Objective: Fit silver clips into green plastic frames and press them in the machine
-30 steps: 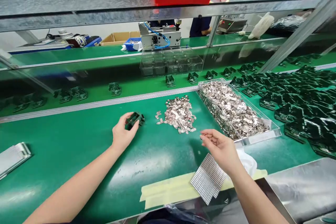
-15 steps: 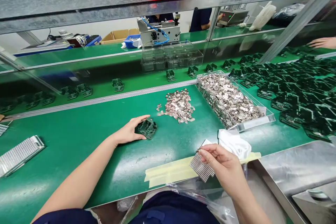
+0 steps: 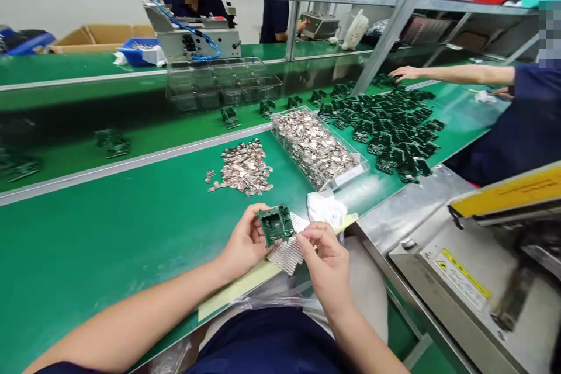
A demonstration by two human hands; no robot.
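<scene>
My left hand (image 3: 245, 242) grips a dark green plastic housing (image 3: 276, 227) with a square recess facing up. My right hand (image 3: 328, 269) is closed in a pinch on a silver ribbed sheet (image 3: 286, 257). Its fingertips come right up to the housing's right side, and whether a small piece sits between them I cannot make out. Part of the sheet lies hidden behind the housing. Beyond my hands, a loose pile of small metal pieces (image 3: 248, 168) rests on the green table (image 3: 131, 228).
A clear bin (image 3: 322, 149) full of metal pieces stands behind a white cloth (image 3: 326, 210). Many green housings (image 3: 390, 128) lie heaped to the right, where a co-worker's arm (image 3: 460, 75) reaches across. Several housings stand on the conveyor belt (image 3: 175, 134). At lower right is a metal machine (image 3: 460, 280).
My left hand has lifted the green housing off the table and brought it beside my right hand, over the ribbed sheet. The view has swung to the right.
</scene>
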